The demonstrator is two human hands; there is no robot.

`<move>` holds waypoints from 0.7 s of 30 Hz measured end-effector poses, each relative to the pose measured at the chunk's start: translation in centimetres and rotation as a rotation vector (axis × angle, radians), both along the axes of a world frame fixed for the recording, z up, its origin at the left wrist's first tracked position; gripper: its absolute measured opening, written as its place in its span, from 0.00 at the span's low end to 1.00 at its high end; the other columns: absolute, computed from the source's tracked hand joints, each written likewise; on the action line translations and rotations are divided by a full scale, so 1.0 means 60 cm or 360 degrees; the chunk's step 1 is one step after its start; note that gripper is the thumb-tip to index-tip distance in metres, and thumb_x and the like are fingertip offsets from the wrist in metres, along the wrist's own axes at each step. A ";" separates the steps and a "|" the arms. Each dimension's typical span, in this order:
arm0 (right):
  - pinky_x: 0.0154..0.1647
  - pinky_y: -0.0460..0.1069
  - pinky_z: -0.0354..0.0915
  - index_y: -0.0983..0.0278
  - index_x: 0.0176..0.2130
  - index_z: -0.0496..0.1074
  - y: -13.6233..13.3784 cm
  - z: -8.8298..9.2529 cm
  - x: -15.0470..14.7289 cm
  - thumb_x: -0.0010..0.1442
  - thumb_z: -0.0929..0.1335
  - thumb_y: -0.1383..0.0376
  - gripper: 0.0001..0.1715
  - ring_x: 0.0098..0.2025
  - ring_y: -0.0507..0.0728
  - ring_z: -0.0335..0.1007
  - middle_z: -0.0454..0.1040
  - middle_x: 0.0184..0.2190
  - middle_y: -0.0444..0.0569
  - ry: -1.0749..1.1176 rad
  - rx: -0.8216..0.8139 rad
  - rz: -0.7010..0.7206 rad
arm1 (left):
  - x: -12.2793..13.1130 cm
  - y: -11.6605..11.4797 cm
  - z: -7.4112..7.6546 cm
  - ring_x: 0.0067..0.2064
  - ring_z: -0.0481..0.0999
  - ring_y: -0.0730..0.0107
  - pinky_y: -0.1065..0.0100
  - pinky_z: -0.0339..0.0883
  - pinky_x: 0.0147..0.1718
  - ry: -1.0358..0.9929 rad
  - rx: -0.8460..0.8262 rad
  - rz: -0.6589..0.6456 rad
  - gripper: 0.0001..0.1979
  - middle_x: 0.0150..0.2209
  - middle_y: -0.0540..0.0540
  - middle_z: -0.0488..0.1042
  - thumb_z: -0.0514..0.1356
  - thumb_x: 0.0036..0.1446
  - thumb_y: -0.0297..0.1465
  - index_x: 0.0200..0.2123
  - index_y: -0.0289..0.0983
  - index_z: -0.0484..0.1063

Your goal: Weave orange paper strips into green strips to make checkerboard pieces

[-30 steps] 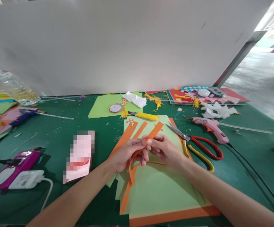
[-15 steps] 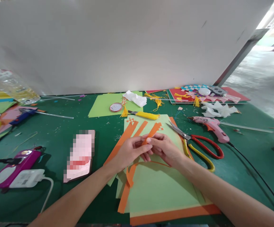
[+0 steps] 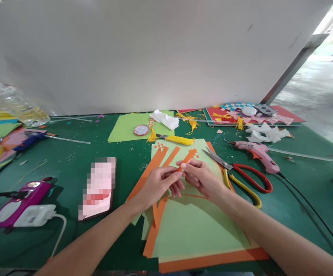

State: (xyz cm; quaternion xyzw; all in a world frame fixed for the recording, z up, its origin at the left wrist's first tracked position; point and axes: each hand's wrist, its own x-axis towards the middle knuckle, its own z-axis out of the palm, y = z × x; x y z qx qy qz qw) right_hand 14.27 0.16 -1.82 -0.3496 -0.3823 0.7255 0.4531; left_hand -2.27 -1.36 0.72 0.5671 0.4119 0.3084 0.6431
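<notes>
Between both hands, over the pale green paper sheets (image 3: 200, 226), is an orange paper strip (image 3: 188, 156) with a small checkered woven end. My left hand (image 3: 162, 182) pinches its near part between thumb and fingers. My right hand (image 3: 202, 176) grips the same strip from the other side, thumb on top; the fingers hide the middle of it. Other orange strips (image 3: 151, 239) lie on the sheets below and to the left. Just right of my right hand rest scissors (image 3: 228, 165) with one red and one yellow handle.
A yellow cutter knife (image 3: 179, 140) and a round tin (image 3: 141, 130) lie beyond the hands. To the right is a pink glue gun (image 3: 258, 153) with its cord. A phone (image 3: 99, 191) and a purple power strip (image 3: 19, 203) lie left; a bottle (image 3: 17, 103) stands farther back.
My fingertips have shifted slightly on the orange strip, and less of its near part shows. The curled strip end below my left hand has moved. Other things stay in place.
</notes>
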 end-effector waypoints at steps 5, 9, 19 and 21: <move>0.18 0.46 0.38 0.65 0.24 0.70 0.001 0.001 0.001 0.50 0.75 0.56 0.17 0.14 0.43 0.41 0.53 0.10 0.33 -0.0039 0.0001 -0.0023 | 0.001 0.000 -0.002 0.24 0.75 0.73 0.71 0.69 0.25 0.0017 -0.0031 -0.0006 0.16 0.27 0.46 0.76 0.58 0.61 0.41 0.34 0.33 0.73; 0.18 0.46 0.37 0.64 0.23 0.67 -0.006 0.004 -0.002 0.50 0.75 0.57 0.18 0.15 0.44 0.41 0.54 0.10 0.33 -0.0081 -0.0016 0.0010 | 0.002 -0.001 -0.003 0.24 0.75 0.72 0.71 0.69 0.25 0.0024 -0.0022 0.0001 0.16 0.27 0.46 0.75 0.59 0.60 0.42 0.35 0.32 0.73; 0.19 0.47 0.36 0.65 0.28 0.74 0.002 0.008 0.007 0.51 0.75 0.57 0.14 0.15 0.44 0.39 0.54 0.11 0.33 -0.0109 0.0056 -0.0031 | 0.001 -0.001 -0.005 0.23 0.75 0.72 0.71 0.69 0.25 0.0008 -0.0055 0.0022 0.17 0.26 0.46 0.76 0.60 0.59 0.43 0.34 0.33 0.73; 0.19 0.47 0.37 0.66 0.30 0.75 0.002 0.007 0.007 0.52 0.74 0.56 0.14 0.15 0.44 0.39 0.53 0.10 0.33 -0.0118 0.0061 -0.0028 | 0.001 -0.001 -0.004 0.24 0.75 0.72 0.71 0.69 0.25 0.0021 -0.0052 0.0014 0.17 0.27 0.46 0.76 0.59 0.60 0.43 0.33 0.33 0.73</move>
